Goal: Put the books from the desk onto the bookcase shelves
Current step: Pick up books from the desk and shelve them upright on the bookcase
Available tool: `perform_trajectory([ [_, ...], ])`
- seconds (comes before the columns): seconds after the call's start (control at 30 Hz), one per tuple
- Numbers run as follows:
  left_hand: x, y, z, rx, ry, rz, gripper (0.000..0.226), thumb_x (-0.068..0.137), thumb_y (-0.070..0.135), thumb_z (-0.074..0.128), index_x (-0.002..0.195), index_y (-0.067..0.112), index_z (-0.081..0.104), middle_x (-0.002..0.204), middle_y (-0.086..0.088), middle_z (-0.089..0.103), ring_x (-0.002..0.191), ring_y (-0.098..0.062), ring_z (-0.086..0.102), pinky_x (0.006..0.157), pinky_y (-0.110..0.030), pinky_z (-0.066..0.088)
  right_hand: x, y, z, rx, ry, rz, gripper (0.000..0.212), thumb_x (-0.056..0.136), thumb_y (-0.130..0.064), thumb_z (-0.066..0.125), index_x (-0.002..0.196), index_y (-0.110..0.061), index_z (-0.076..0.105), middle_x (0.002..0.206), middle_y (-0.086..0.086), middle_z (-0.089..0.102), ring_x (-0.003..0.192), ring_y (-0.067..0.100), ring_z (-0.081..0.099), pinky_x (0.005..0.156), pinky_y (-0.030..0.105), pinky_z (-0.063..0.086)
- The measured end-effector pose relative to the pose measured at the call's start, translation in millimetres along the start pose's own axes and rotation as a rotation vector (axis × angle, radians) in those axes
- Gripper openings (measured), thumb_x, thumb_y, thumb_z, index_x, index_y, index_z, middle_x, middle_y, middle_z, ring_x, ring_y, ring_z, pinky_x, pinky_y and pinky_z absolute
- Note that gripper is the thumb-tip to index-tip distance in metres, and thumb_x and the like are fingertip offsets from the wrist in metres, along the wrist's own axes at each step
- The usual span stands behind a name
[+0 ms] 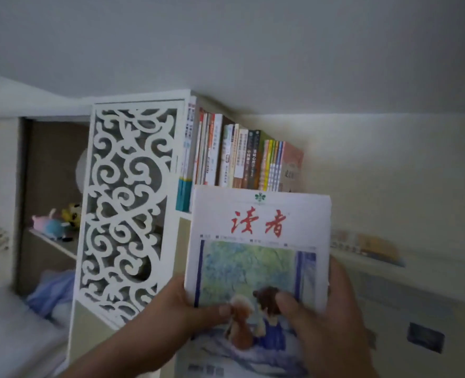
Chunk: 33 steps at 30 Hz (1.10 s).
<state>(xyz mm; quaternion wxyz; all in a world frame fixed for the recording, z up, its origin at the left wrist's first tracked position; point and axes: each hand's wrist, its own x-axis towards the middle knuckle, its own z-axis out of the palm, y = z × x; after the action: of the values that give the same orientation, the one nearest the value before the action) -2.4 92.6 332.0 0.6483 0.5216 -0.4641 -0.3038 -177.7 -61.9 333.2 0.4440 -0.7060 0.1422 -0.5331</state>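
While raised toward bookcase (133,203), magazine (258,241) w/ red title held upright, just below shelved books (242,159) on top shelf. Left hand (171,317) gripping lower left edge, thumb on cover; right hand (332,312) gripping lower right. Step prob. shelving; next likely lifting & sliding in at row's right end.

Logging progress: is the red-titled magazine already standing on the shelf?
No, both the left hand and right hand hold the magazine before the shelved books.
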Motion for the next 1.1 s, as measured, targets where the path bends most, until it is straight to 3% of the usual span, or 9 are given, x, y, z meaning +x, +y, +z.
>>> perform_trajectory([
  [0.13,25.2,21.3,-81.0,0.15,0.159,0.122,0.042,0.087,-0.002,0.077,0.125,0.014,0.069,0.112,-0.008,0.08,0.105,-0.029,0.077,0.097,-0.053,0.058,49.7,-19.2,78.8,-0.141,-0.108,-0.075,0.051,0.086,-0.01,0.083,0.116,-0.043,0.059,0.102,-0.028,0.073,0.088,-0.005,0.071,0.066,0.013,0.056],
  [0.23,38.6,35.7,-133.7,0.242,0.232,0.173,0.037,0.087,0.001,0.079,0.119,0.017,0.071,0.105,-0.003,0.082,0.097,-0.025,0.079,0.091,-0.052,0.061,73.1,-36.1,126.7,-0.301,-0.154,-0.091,0.038,0.096,-0.025,0.076,0.122,-0.048,0.06,0.106,-0.026,0.073,0.092,-0.002,0.072,0.081,0.033,0.063],
  [0.33,51.4,53.8,-187.1,0.327,0.329,0.251,0.036,0.085,0.006,0.082,0.114,0.023,0.072,0.096,0.007,0.082,0.087,-0.015,0.08,0.081,-0.041,0.062,106.2,-48.1,159.1,-0.495,-0.158,-0.209,0.033,0.101,-0.043,0.065,0.132,-0.05,0.06,0.118,-0.025,0.068,0.106,-0.004,0.064,0.093,0.033,0.056],
  [0.57,90.9,101.9,-265.8,0.5,0.477,0.451,0.027,0.083,0.033,0.084,0.097,0.046,0.065,0.082,0.039,0.071,0.074,0.01,0.069,0.064,-0.021,0.05,234.8,-98.0,227.8,-1.231,0.067,-0.594,0.071,0.095,-0.056,0.062,0.158,-0.035,0.037,0.164,0.0,0.026,0.15,0.027,0.023,0.123,0.054,0.031],
  [0.67,99.9,115.5,-271.8,0.503,0.522,0.529,0.027,0.078,0.042,0.084,0.099,0.042,0.066,0.078,0.023,0.074,0.075,0.001,0.07,0.063,-0.024,0.049,281.0,-113.4,242.3,-1.36,0.034,-0.49,0.099,0.08,-0.08,0.066,0.159,-0.04,0.021,0.171,0.001,0.011,0.155,0.037,0.011,0.122,0.072,0.018],
  [0.73,103.0,122.6,-277.1,0.5,0.533,0.551,0.028,0.078,0.041,0.085,0.098,0.041,0.066,0.077,0.024,0.072,0.078,0.0,0.067,0.062,-0.024,0.048,300.4,-117.2,249.0,-1.386,-0.029,-0.448,0.102,0.076,-0.081,0.069,0.158,-0.041,0.025,0.17,-0.001,0.017,0.156,0.035,0.015,0.121,0.072,0.017],
  [0.87,105.9,134.2,-284.5,0.483,0.512,0.537,0.028,0.077,0.041,0.087,0.089,0.045,0.062,0.069,0.037,0.068,0.078,-0.007,0.069,0.063,-0.027,0.048,325.7,-120.5,251.2,-1.277,-0.196,-0.386,0.092,0.073,-0.075,0.079,0.15,-0.04,0.043,0.149,-0.005,0.057,0.133,0.023,0.056,0.104,0.051,0.05],
  [0.97,108.2,137.7,-281.6,0.492,0.487,0.528,0.027,0.077,0.04,0.086,0.089,0.045,0.062,0.069,0.039,0.067,0.077,-0.008,0.07,0.062,-0.027,0.048,334.2,-120.1,243.5,-1.261,-0.234,-0.402,0.089,0.075,-0.063,0.085,0.15,-0.037,0.045,0.145,-0.005,0.061,0.127,0.02,0.061,0.095,0.042,0.053],
  [1.1,112.9,138.8,-271.1,0.534,0.483,0.52,0.025,0.079,0.045,0.084,0.096,0.042,0.065,0.078,0.024,0.076,0.071,-0.004,0.074,0.059,-0.029,0.053,339.4,-117.0,238.2,-1.209,-0.191,-0.399,0.085,0.073,-0.058,0.087,0.146,-0.04,0.048,0.145,-0.007,0.061,0.127,0.02,0.06,0.098,0.046,0.055],
])
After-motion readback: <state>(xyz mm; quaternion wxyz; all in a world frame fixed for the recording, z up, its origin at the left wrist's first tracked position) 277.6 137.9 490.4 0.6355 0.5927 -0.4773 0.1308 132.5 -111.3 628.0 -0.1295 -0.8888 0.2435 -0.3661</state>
